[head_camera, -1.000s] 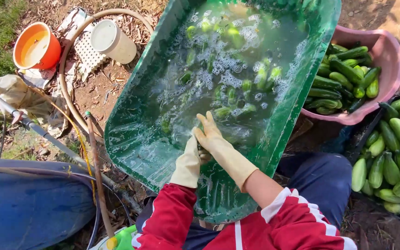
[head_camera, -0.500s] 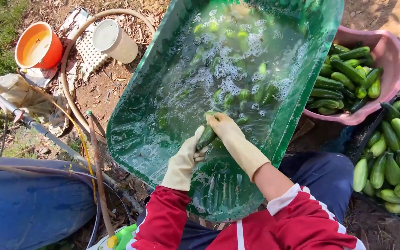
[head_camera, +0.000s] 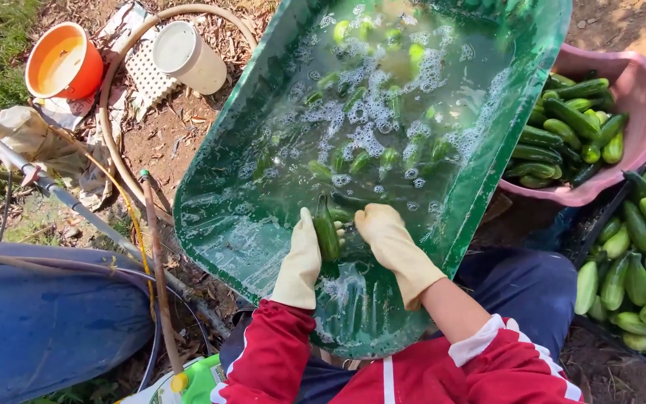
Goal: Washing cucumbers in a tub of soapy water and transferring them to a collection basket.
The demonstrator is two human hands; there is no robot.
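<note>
Bare earth and dry leaves surround a green tub [head_camera: 218, 217] of foamy water with cucumbers floating at its far end. Half a second ago the right hand [head_camera: 389, 238] lay over the cucumber [head_camera: 327, 233]; now it has slid off to the right, fingers curled and holding nothing. The cucumber stands clear of the water at the near edge, gripped by the left hand [head_camera: 302, 258] alone. A pink basin [head_camera: 641, 82] of cucumbers sits to the right.
</note>
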